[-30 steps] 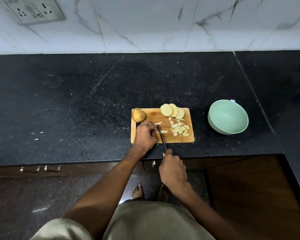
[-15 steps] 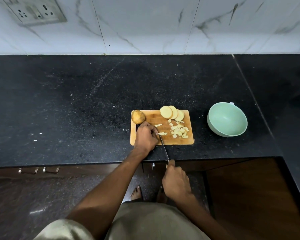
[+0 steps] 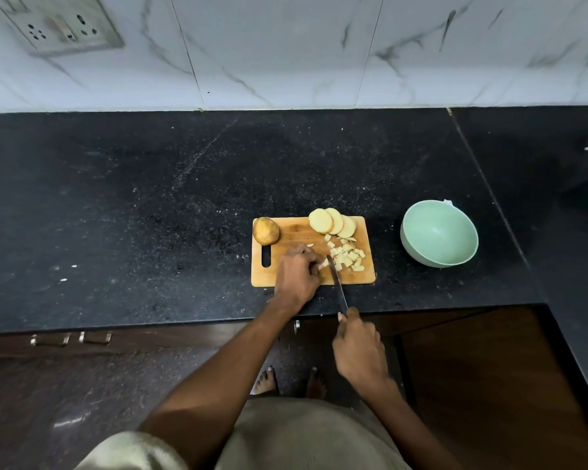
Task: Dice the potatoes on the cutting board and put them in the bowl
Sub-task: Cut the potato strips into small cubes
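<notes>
So the wooden cutting board [image 3: 287,273] sits on the black bench [image 3: 150,205], near its front edge. Left hand [image 3: 297,274] is curled down on the board with its grip pinching a small strip of potato [image 3: 324,263] at the fingertips. Right hand [image 3: 360,347] has its grip wrapped tight around the handle of the knife [image 3: 336,281], blade angled across the board's front edge, tip right by that strip. Just right of the blade there's a pile of diced pieces [image 3: 347,256], and behind that three round slices [image 3: 333,221] fanned out. A whole potato [image 3: 266,231] (skin on) sits at the back left corner. The mint green bowl [image 3: 438,232] is off to the right, apart from the board, nothing visible in it.
</notes>
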